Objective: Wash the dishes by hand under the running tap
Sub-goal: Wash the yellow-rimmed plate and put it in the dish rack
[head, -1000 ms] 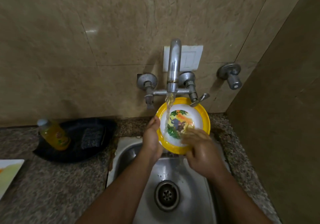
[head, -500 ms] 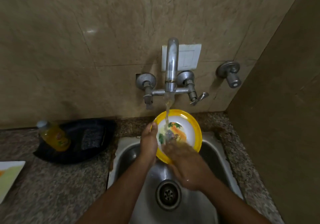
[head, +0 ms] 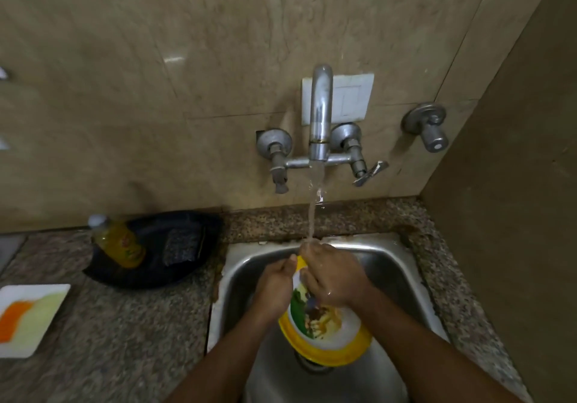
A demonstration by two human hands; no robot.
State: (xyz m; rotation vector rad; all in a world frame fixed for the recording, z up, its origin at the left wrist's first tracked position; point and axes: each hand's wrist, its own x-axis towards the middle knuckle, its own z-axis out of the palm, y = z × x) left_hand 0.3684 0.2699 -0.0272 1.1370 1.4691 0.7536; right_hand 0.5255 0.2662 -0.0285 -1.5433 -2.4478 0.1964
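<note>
A yellow-rimmed plate (head: 324, 337) with a coloured picture on its white centre is held low inside the steel sink (head: 402, 265), tilted with its far edge up. My left hand (head: 274, 287) grips the plate's left rim. My right hand (head: 331, 274) lies over the plate's upper face and far edge, fingers curled round the rim. The tap (head: 319, 115) is running and its stream (head: 311, 215) lands on my right hand's fingers. The drain is mostly hidden under the plate.
A black tray (head: 150, 274) on the granite counter (head: 125, 340) left of the sink holds a yellow soap bottle (head: 120, 243) and a dark scrub pad (head: 182, 246). A white square plate (head: 28, 318) lies at the far left. A side wall (head: 515, 184) closes the right.
The plate has dropped from just under the spout down into the sink basin and nearer to me. My right hand has moved from the plate's lower face to its upper edge.
</note>
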